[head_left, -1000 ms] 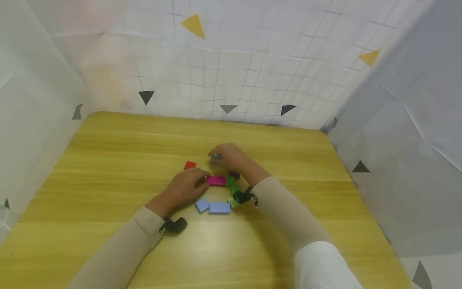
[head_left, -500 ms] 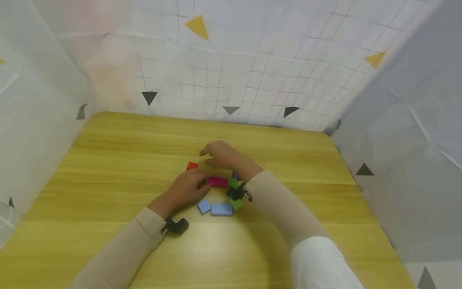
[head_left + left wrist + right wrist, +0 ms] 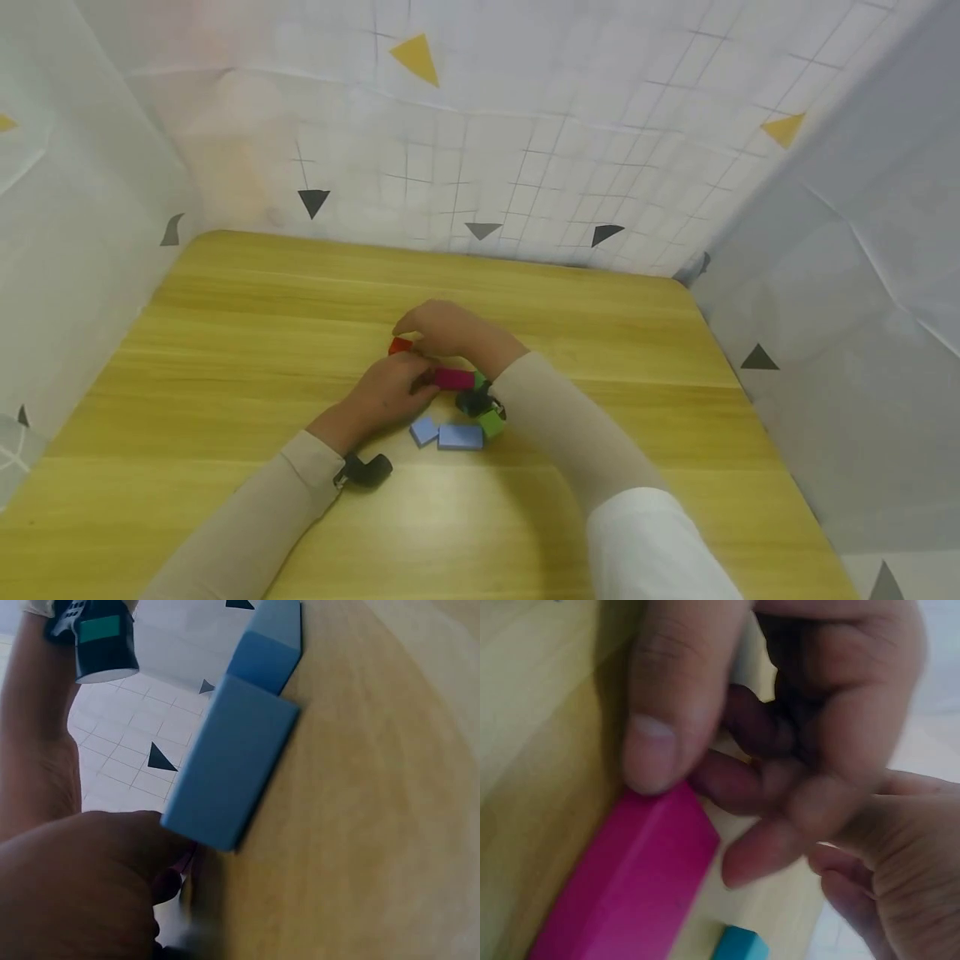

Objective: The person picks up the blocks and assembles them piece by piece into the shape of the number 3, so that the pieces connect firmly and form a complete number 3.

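Observation:
In the head view, my left hand (image 3: 386, 390) rests beside the magenta block (image 3: 454, 380). In the right wrist view, its thumb and a curled finger pinch one end of that block. My right hand (image 3: 448, 330) arches over the table, index finger and thumb on either side of the red block (image 3: 400, 344); contact cannot be told. A teal-blue block (image 3: 739, 945) lies beyond the magenta one in the right wrist view; my right hand hides that spot from the head camera.
Nearer me lie a square light-blue block (image 3: 423, 431), a longer light-blue block (image 3: 461, 437) and a lime block (image 3: 491, 423). A green block (image 3: 480, 380) abuts the magenta one. The right wrist camera (image 3: 476, 402) hangs over the row. White sheets enclose the wooden table (image 3: 225, 367).
My right hand, earlier holding a blue block, has let it go and moved left to the red block. My left hand stays at the magenta block.

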`<state>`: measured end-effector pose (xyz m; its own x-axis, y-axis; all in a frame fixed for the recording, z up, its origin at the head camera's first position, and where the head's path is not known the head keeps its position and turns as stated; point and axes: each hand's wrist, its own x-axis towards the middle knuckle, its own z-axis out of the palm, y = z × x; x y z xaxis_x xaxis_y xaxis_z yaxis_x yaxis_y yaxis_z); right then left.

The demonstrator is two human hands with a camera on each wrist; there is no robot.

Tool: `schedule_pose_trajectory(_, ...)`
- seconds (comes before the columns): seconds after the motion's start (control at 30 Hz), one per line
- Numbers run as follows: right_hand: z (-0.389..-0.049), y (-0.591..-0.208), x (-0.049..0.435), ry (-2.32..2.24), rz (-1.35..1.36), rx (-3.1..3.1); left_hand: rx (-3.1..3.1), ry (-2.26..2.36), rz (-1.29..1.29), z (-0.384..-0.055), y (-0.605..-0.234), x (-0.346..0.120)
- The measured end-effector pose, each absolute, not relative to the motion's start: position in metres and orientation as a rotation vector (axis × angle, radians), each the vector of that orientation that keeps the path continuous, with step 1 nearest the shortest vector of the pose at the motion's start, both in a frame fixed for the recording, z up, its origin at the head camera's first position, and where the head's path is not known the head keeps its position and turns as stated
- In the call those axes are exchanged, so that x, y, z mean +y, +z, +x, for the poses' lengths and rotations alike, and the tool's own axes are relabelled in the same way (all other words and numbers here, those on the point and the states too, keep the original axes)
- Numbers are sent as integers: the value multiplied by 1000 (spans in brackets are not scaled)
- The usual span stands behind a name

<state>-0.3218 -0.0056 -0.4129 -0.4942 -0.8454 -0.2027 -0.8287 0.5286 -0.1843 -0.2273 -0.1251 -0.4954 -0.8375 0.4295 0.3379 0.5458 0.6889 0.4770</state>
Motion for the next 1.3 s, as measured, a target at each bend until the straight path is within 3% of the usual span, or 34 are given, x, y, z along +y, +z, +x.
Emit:
schedule_pose_trajectory(0.6,-325,-422,-17,96,-1490,2478,-2686,-799,-821,-229,-500,-125)
schedule_pose_trajectory(1.3,-337,-421,1,-22,-1389,2545,-2705,-803,-786,-226,-496,-124)
